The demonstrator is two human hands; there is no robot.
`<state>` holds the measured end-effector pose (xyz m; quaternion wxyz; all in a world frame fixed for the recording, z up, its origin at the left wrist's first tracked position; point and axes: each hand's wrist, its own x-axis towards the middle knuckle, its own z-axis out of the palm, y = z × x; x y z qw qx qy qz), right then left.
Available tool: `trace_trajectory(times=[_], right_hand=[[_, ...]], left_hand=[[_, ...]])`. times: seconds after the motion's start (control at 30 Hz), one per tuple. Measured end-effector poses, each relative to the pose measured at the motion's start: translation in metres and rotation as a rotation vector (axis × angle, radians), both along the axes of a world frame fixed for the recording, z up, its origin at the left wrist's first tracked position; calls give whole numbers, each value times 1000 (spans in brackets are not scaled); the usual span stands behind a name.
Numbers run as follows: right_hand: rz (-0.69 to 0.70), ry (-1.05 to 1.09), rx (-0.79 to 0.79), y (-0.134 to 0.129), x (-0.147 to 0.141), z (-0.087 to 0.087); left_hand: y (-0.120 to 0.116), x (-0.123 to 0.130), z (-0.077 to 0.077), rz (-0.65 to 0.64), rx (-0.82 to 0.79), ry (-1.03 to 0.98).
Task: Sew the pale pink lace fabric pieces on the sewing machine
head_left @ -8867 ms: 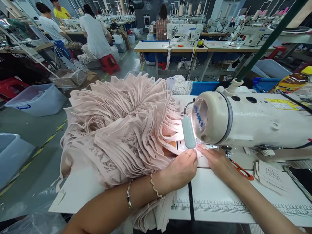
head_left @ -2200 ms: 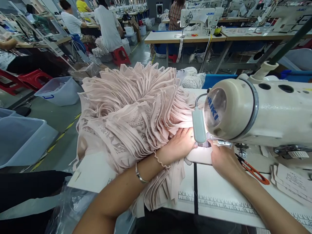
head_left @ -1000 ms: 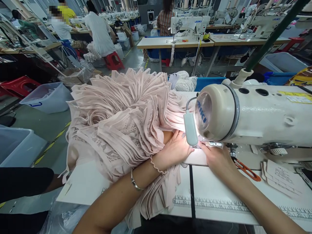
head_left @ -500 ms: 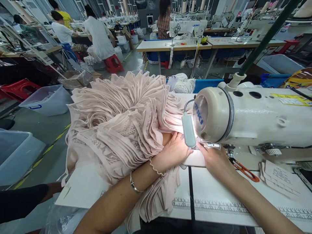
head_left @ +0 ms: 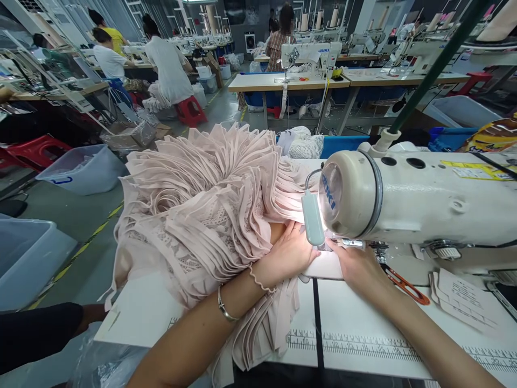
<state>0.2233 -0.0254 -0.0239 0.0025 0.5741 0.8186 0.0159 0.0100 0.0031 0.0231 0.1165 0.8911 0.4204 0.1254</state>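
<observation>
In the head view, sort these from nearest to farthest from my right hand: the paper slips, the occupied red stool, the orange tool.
From your right hand:
1. Orange tool, just to its right.
2. Paper slips, farther right on the table.
3. Red stool, far ahead on the floor, left.

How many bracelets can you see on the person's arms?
2, both on the left forearm: a wavy bracelet nearer the left hand, a silver bracelet farther up.
</observation>
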Motion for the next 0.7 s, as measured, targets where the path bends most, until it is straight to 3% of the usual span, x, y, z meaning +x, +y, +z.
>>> trace_trajectory(times=[0.17,0.33,0.4,0.5,0.6,0.7], right_hand=[[-70,13,-8,1,-4,1],[-49,133,-163,8,-10,9],[-41,162,-141,8,-8,9],[-10,228,107,1,0,7],[232,387,292,-7,-2,10],[449,565,204,-10,-27,19]], left_hand=[[5,-3,-3,-2,49,-37],[24,7,-7,215,82,-53],[22,13,-4,219,141,-20],[-2,11,7,87,240,67],[-41,-7,16,-51,292,142],[-70,-33,15,141,403,317]])
